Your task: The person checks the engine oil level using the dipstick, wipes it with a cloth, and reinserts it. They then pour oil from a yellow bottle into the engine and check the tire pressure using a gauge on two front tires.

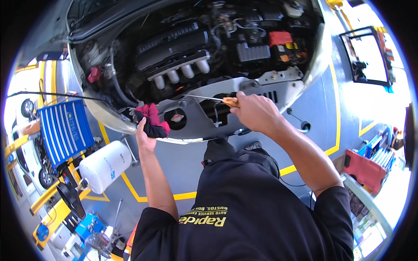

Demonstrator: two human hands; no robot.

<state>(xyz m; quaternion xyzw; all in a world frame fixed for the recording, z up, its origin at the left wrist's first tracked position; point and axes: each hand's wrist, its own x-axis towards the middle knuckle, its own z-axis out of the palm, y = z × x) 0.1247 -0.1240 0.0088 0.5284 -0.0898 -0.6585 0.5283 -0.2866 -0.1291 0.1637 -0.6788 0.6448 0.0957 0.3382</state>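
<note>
My right hand point(257, 112) is closed around the orange handle of a screwdriver point(230, 102). Its thin metal shaft points left over the front panel point(191, 118) of a car's engine bay; I cannot tell whether the tip touches anything. A crumpled red and black cloth point(153, 118) is gripped in my left hand point(145, 135) at the bay's front left edge. Between the hands, a round cap point(177, 118) sits in an opening of the panel. Behind it lies the engine with its black cover point(172, 48) and several silver intake pipes point(187, 71).
A red-covered part point(281, 38) stands at the bay's right. On the left are a blue cabinet point(65, 130) and a white tank point(105, 166). A red case point(365, 172) and another person point(395, 138) are far right. Yellow lines point(334, 108) mark the grey floor.
</note>
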